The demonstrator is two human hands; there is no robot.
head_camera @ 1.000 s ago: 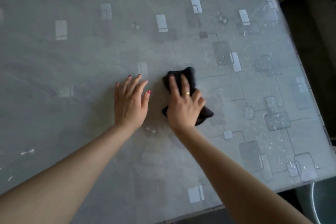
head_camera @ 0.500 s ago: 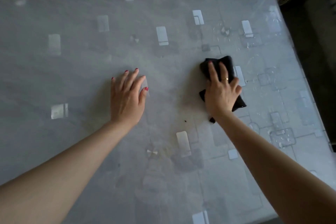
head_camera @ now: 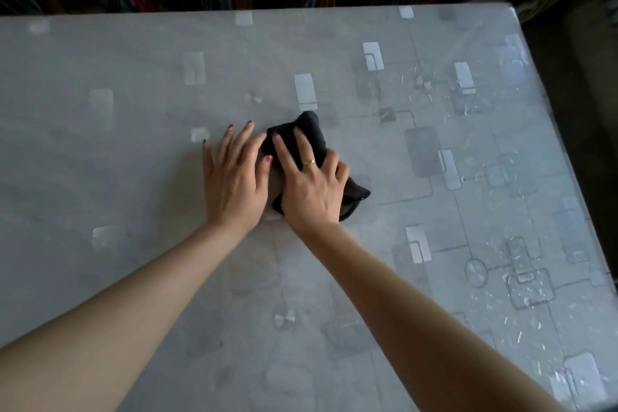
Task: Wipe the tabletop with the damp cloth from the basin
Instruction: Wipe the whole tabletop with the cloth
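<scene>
— grey patterned tabletop [head_camera: 434,211] under us; our right hand [head_camera: 311,191] presses the black cloth [head_camera: 311,134] mid-table, fingers spread over it.
— our left hand [head_camera: 234,184] lies flat, fingers loosely spread, just beside it. we risk knuckles colliding, or missing those droplets [head_camera: 521,291] on the right.

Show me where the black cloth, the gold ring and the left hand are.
Cloth [head_camera: 309,130]: head view, far bunched end beyond the fingers.
Ring [head_camera: 309,162]: head view, band on a right-hand finger.
Left hand [head_camera: 234,181]: head view, back of the hand, flat on the tabletop.
</scene>
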